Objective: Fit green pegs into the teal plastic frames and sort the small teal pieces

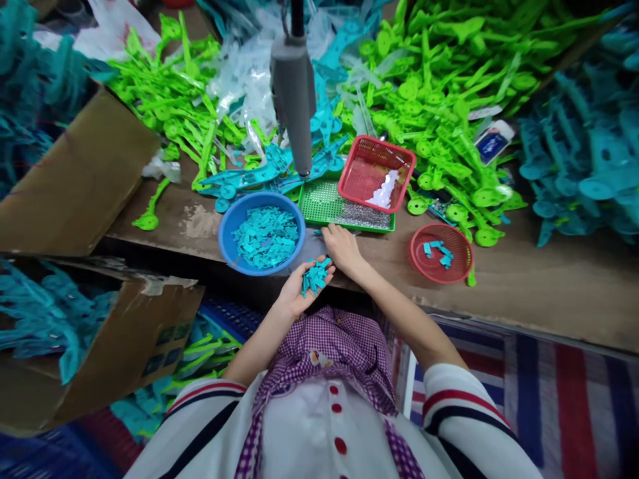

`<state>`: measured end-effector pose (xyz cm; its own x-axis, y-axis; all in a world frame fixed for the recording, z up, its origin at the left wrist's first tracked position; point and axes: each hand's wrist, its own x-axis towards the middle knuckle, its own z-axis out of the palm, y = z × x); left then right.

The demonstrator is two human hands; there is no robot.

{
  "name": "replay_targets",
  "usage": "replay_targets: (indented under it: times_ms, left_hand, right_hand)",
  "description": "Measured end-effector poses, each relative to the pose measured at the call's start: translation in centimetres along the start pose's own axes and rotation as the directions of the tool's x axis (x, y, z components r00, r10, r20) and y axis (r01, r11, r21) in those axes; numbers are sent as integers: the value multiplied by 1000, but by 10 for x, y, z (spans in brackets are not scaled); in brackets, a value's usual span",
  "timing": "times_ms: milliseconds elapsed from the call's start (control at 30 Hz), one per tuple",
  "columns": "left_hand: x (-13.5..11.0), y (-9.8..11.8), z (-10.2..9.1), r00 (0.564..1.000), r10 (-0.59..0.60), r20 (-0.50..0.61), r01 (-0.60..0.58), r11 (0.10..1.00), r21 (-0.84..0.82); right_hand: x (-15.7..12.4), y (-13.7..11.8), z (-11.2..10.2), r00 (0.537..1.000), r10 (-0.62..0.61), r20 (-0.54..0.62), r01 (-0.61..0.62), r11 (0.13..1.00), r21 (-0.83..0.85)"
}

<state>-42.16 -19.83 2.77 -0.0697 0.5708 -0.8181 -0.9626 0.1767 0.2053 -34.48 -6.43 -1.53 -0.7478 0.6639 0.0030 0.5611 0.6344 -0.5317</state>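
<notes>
My left hand [299,287] is cupped palm up at the table's front edge and holds a small heap of teal plastic pieces [315,276]. My right hand [340,247] lies just beside it on the table, fingers curled down near the front edge of the green tray [324,207]; what its fingertips hold is hidden. A blue bowl [234,223] full of the same teal pieces stands left of both hands. A grey tool [293,93] hangs upright above the green tray.
A red square basket [375,148] rests on the green tray, and a round red basket [442,254] holds a few teal bits at right. Piles of green parts [439,86] and teal parts [589,146] cover the back. Cardboard boxes [80,179] stand at left.
</notes>
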Motion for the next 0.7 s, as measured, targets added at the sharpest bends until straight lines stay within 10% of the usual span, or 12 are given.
replay_targets:
  times_ms: [100,267,700]
  left_hand:
    - [3,5,4,999,-7,35,7,1000,-10]
    - [11,6,13,994,-57,90,56,998,16]
    - [41,2,35,967,-125,222,82,978,194]
  right_hand:
    - [-19,14,-7,990,109,-93,-67,926,371]
    - [-54,28,-19,952,300,64,-202,456,866]
    - [-60,29,-22,910,407,80,-220,312,924]
